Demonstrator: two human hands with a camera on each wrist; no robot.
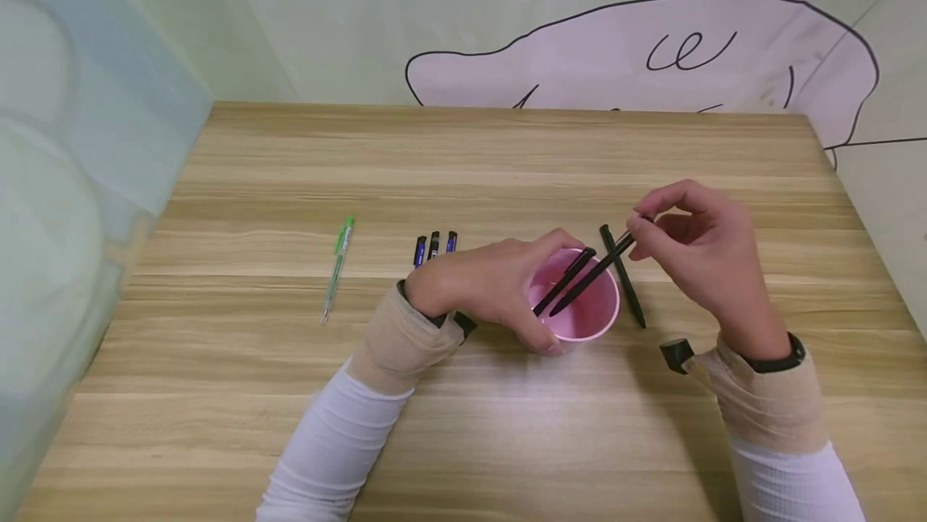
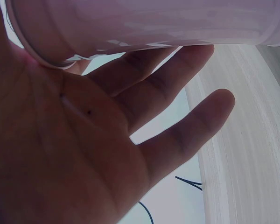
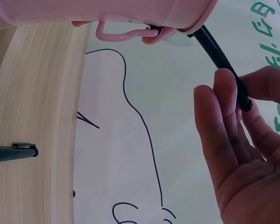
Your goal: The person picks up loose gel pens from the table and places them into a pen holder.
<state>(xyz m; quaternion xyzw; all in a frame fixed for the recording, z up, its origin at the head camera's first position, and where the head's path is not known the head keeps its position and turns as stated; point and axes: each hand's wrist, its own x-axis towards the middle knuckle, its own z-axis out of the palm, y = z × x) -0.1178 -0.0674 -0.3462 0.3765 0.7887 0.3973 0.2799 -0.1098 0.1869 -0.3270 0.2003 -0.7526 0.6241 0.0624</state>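
Observation:
My left hand point(image 1: 500, 277) grips a pink cup point(image 1: 608, 305) near its rim, and the cup's mouth faces the head camera. In the left wrist view some fingers lie along the cup's smooth side point(image 2: 168, 23). Between thumb and fingertips, my right hand point(image 1: 706, 252) pinches a black pen point(image 1: 595, 273) by its upper end; the lower end reaches into the cup. Another black pen point(image 1: 567, 279) leans inside, against the rim. The right wrist view shows the held pen point(image 3: 214, 49) slanting out of the mouth and a pink handle point(image 3: 126, 35) on the cup.
Right of the cup, a third black pen point(image 1: 632, 297) lies on the wooden table point(image 1: 290, 425). To the left is a clear pen with a green clip point(image 1: 336, 273). Three blue and black pens point(image 1: 434, 244) lie partly hidden behind my left wrist. A wall with drawings point(image 1: 615, 47) borders the far edge.

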